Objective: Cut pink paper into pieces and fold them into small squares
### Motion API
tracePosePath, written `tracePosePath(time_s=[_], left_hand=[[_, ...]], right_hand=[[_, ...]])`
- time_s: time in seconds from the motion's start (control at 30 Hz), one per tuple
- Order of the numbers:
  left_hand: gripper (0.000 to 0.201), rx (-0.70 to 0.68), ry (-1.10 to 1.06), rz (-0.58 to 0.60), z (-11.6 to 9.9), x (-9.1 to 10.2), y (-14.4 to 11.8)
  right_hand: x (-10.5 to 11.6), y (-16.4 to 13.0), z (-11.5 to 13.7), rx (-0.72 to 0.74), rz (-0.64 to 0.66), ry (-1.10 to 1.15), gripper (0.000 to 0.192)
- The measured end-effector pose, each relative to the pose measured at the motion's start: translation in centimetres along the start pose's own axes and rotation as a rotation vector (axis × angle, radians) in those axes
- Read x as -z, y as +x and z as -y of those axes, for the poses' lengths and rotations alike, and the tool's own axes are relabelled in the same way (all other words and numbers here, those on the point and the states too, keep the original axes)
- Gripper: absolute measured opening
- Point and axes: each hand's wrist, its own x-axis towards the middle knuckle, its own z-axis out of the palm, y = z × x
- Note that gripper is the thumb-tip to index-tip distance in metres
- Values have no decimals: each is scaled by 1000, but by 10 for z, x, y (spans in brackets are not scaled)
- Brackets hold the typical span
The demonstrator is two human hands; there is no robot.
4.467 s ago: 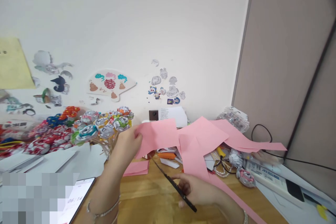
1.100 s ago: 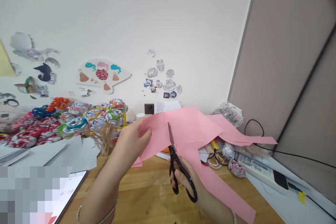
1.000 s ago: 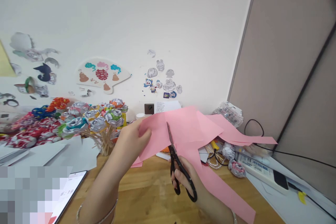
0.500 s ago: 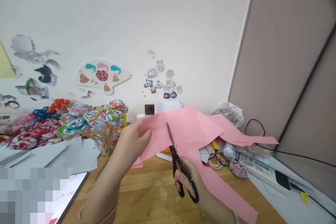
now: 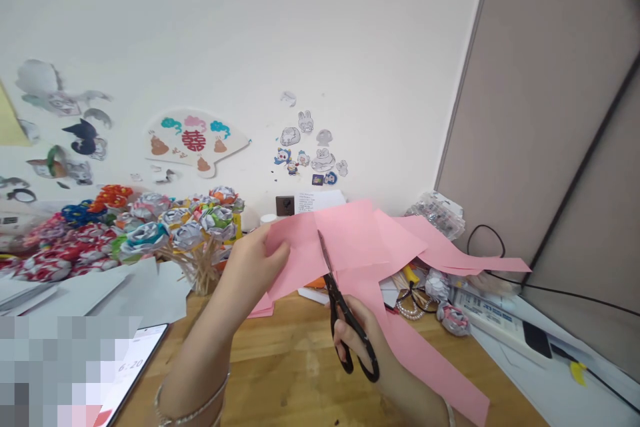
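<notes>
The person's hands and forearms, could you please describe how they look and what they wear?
The left hand and right hand are gloveless, and no sleeve shows. A thin silvery bracelet circles the left forearm; a pale band partly shows on the right forearm.

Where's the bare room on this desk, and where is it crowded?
The largest bare patch of desk lies between the left forearm and scissors, in front of the pink paper. A smaller wedge shows between the pink strip and white papers at right. It's crowded along the back: craft flowers left, beads right.
</notes>
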Motion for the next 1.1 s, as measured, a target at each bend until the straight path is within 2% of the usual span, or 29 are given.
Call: tracePosePath(time_s=[0.6,0.83,1.1], left_hand=[[21,48,-149,-14,7,-3,1],[23,93,-267,90,7,-2,0],[22,98,-254,89,3,-2,0]], right_hand=[[-1,-2,6,-34,-6,12,25],[0,-1,21,-7,28,22,36],[0,0,20,12,34,27,31]])
